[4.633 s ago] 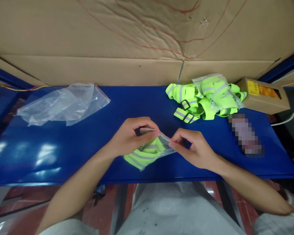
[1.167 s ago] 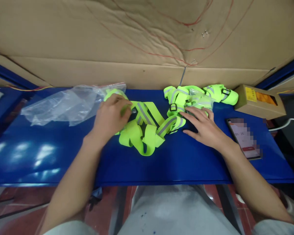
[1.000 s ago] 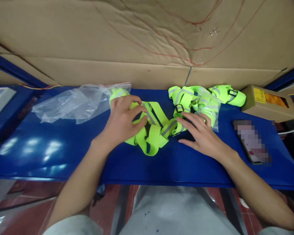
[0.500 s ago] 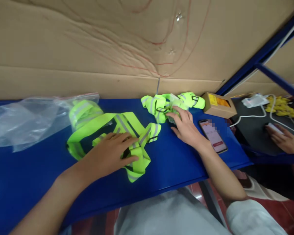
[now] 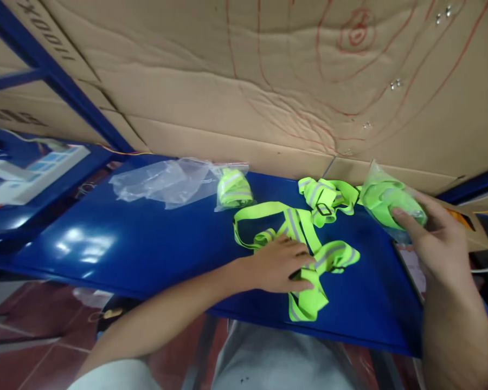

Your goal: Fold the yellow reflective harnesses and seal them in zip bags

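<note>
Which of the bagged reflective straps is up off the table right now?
The bagged strap in the right hand, lifted at the far right. The other bagged one lies on the blue table beside the empty plastic bags.

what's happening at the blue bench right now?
One person is handling neon-yellow reflective straps. The left hand rests flat on a loose strap harness spread on the blue table. The right hand holds up a bagged strap bundle. Another bagged bundle lies beside empty plastic bags.

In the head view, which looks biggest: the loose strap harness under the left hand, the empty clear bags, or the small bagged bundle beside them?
1. Loose strap harness, under the left hand.
2. Empty clear bags, though farther away, so the order is unsure.
3. Small bagged bundle, clearly smallest.
</note>
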Demonstrator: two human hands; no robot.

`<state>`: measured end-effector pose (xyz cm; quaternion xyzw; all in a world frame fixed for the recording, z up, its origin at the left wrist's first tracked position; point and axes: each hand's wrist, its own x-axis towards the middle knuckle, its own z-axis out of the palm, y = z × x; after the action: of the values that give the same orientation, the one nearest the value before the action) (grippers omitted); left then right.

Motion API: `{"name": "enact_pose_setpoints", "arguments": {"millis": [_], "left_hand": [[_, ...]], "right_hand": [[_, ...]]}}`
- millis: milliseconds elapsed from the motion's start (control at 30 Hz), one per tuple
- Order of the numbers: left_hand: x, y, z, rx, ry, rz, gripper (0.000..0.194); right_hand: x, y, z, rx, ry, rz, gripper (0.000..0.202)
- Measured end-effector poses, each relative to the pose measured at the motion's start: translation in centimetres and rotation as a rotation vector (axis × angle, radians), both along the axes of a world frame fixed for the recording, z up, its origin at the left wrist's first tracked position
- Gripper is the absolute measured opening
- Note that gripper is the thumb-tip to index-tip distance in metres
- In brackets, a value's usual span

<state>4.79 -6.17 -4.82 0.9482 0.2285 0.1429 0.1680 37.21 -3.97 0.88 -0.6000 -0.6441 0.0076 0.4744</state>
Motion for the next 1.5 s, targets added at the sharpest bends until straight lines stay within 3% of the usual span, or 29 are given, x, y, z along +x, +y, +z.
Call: {"name": "enact_pose_setpoints", "arguments": {"millis": [100, 200, 333, 467, 700, 867, 1033, 1100, 1267, 1367, 1433, 1500], "left_hand": [[1.1, -1.0, -0.7, 0.010, -0.085, -0.088, 0.051], [1.5, -1.3, -1.1, 0.023, -0.118, -0.116, 0.050], [1.5, -0.9, -1.3, 0.019, -0.123, -0.108, 0.051], [1.4, -0.7, -1.4, 0.042, -0.128, -0.106, 0.050], [1.2, -0.7, -1.4, 0.061, -0.108, -0.112, 0.052], [0.7, -0.4, -0.9, 0.064, -0.143, -0.108, 0.052], [0.3, 0.0, -0.7, 0.066, -0.180, -0.098, 0.049], [0.2, 0.0, -0.8, 0.071, -0.167, -0.087, 0.052], [0.3, 0.0, -1.4, 0.064, -0.096, -0.076, 0.058], [0.8, 0.0, -1.5, 0.053, -0.098, -0.089, 0.058], [1.0, -0.2, -0.6, 0.016, -0.095, -0.091, 0.057], [0.3, -0.3, 1.4, -0.091, -0.099, -0.125, 0.053]], "right_hand": [[-5.1, -0.2, 2.3, 0.021, -0.093, 0.214, 0.050], [-11.9, 1.8, 2.7, -0.047, -0.368, 0.416, 0.052], [-20.2, 6.2, 0.3, -0.173, -0.760, 0.440, 0.055], [-24.8, 8.6, -2.6, -0.183, -0.833, 0.533, 0.052], [-28.0, 10.2, -4.2, -0.175, -0.798, 0.679, 0.055], [-30.5, 10.5, -4.0, -0.180, -0.815, 0.632, 0.054], [-31.2, 9.2, -3.7, -0.209, -0.823, 0.690, 0.087], [-31.6, 8.8, -3.8, -0.168, -0.859, 0.685, 0.091], [-33.1, 8.9, -3.9, -0.127, -0.915, 0.645, 0.053], [-33.1, 9.3, -3.8, -0.163, -0.845, 0.613, 0.051], [-32.5, 9.7, -3.7, -0.160, -0.810, 0.593, 0.050], [-31.7, 10.0, -3.3, -0.157, -0.778, 0.577, 0.050]]}}
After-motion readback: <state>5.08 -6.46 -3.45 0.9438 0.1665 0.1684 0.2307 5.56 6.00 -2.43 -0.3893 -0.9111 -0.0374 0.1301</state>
